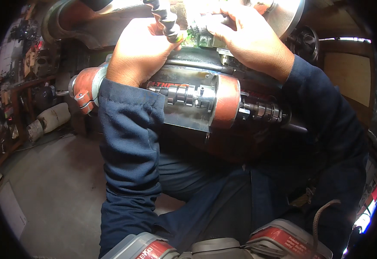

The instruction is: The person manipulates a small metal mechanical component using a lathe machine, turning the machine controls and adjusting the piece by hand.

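Observation:
My left hand (139, 49) is raised at a black segmented flexible hose (164, 19) with a yellow tip. Its fingers curl in behind the hose, and the hose partly hides what they grip. Across from it, my right hand (255, 36) has thumb and fingers closed around a dark ridged knob-like part (202, 25), blurred by strong glare. Below both hands lies a metal camshaft (182, 95) with shiny lobes, running level through an orange-red collar (227, 101). More of its lobes show right of that collar.
A second orange-red clamp collar (86, 88) sits left of my left wrist. A large metal wheel (290, 17) stands at the upper right. Respirator cartridges (283, 237) show at the lower edge. Cluttered shelving (26, 93) lines the left, above a grey floor (63, 181).

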Action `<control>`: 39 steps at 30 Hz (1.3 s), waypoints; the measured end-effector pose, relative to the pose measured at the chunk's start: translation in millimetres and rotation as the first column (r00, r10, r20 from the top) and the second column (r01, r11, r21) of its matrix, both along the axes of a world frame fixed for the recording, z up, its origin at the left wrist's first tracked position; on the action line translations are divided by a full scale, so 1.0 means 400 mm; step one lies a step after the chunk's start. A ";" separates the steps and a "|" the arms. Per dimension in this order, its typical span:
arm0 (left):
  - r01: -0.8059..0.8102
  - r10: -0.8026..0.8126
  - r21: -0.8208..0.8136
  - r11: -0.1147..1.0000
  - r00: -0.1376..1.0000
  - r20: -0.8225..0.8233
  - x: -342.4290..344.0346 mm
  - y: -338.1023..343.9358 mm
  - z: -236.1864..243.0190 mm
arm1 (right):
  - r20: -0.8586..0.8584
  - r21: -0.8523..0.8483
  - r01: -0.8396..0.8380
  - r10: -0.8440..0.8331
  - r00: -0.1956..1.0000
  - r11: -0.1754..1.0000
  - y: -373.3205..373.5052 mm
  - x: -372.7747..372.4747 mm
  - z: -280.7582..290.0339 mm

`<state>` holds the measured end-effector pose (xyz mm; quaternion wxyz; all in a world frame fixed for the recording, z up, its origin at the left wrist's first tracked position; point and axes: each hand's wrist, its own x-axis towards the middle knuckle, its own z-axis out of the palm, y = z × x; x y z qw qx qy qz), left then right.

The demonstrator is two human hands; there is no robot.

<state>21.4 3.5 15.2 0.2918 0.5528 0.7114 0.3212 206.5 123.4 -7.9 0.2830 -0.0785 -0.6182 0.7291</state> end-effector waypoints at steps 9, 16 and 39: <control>0.014 -0.012 0.048 0.999 0.999 -0.031 -0.004 0.003 -0.016 | 0.122 0.193 0.058 -0.083 0.989 0.980 0.000 0.011 0.006; -0.012 0.012 0.035 0.999 1.000 0.000 0.004 0.002 -0.004 | 0.260 0.370 0.096 -0.203 0.944 0.924 -0.007 0.029 0.009; -0.029 0.028 0.019 0.999 0.999 0.016 0.007 0.006 -0.003 | 0.504 0.622 0.029 -0.427 0.751 0.783 -0.015 0.048 0.020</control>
